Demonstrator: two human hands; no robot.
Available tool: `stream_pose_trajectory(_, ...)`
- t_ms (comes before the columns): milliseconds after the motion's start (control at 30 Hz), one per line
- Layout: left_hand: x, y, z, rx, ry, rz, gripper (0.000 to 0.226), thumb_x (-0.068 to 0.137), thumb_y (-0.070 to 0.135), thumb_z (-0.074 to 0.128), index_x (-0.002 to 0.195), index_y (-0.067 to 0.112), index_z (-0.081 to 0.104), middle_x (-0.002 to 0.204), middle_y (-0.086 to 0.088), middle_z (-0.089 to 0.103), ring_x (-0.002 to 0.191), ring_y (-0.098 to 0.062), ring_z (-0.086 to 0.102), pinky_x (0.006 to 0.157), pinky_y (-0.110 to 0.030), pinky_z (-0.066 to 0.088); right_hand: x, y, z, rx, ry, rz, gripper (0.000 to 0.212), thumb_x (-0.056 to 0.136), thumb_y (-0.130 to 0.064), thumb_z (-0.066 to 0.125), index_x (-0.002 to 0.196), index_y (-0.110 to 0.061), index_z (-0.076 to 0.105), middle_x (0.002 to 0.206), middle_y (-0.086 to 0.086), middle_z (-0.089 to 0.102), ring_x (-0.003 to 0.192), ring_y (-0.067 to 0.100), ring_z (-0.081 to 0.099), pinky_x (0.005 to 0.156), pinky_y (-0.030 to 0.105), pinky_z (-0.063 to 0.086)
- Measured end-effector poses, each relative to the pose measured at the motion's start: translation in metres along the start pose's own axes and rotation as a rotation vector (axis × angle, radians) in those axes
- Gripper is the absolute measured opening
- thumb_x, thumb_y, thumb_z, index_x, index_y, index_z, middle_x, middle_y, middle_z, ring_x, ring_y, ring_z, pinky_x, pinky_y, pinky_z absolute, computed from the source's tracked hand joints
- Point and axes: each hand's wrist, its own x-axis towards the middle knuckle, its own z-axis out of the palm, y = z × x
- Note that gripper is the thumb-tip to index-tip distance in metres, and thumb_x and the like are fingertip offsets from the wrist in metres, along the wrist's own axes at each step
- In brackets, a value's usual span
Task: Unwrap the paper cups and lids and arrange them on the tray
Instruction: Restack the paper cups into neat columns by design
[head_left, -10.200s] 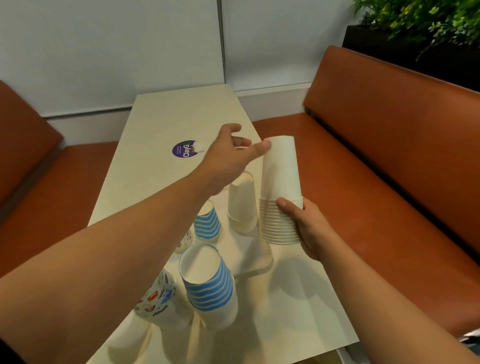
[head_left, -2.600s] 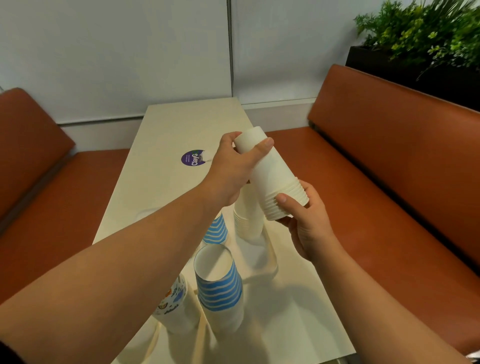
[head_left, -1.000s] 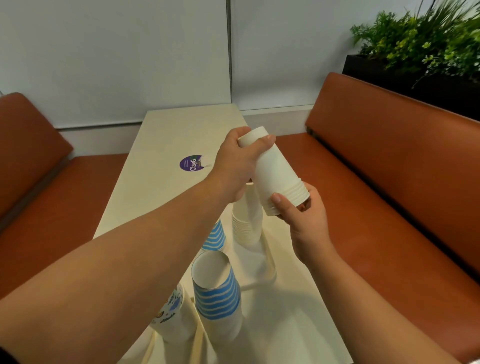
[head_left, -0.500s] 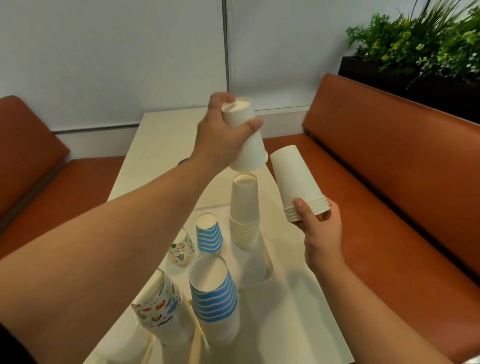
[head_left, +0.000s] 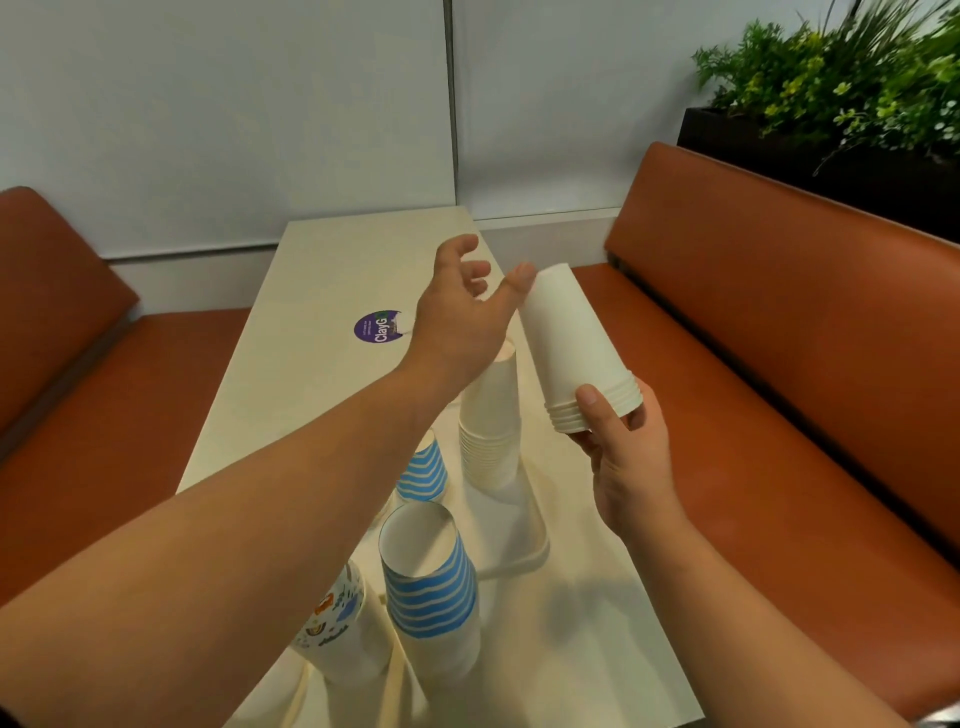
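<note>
Right now the step in hand looks like moving plain cups one at a time from the held white stack (head_left: 579, 348) onto the tray. The right hand (head_left: 623, 452) grips that stack at its rims, tilted, base up. The left hand (head_left: 462, 317) is spread and holds nothing, its thumb near the stack's top. Next, I judge, it must close round the top cup and lift it clear without dragging the rest.

On the tray (head_left: 535, 540) a second white stack (head_left: 491, 415) stands upside down just below the left wrist; two blue-striped stacks (head_left: 428, 582) and a patterned stack (head_left: 337, 623) stand nearer. The tray's right rim lies near the bench (head_left: 311, 312) edge, so room is tight there; the far bench offers space.
</note>
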Motion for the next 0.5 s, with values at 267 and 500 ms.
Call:
stream_pose_trajectory(267,-0.014,0.007,0.002,-0.382,-0.102,-0.201,0.028,0.089,0.032,0.070,0.110,0.034,0.051,0.109,-0.005,0.063,0.100,-0.027,0.065,0.084,-0.058,0.056,-0.002,-0.001,0.018,0.067,-0.077,0.000,0.049,0.069,-0.022,0.075,0.113,-0.023,0.054,0.107,-0.007,0.067,0.102,0.016,0.066,0.078,0.033,0.058)
stream_pose_trajectory(500,-0.010,0.009,0.005,-0.343,-0.025,-0.171,0.019,0.090,0.036,0.067,0.103,0.032,0.053,0.108,-0.004,0.063,0.099,-0.027,0.064,0.083,-0.053,0.058,-0.002,0.002,0.016,-0.044,-0.043,-0.056,0.058,0.063,-0.024,0.083,0.113,-0.025,0.053,0.103,-0.011,0.069,0.097,0.011,0.067,0.082,0.037,0.057)
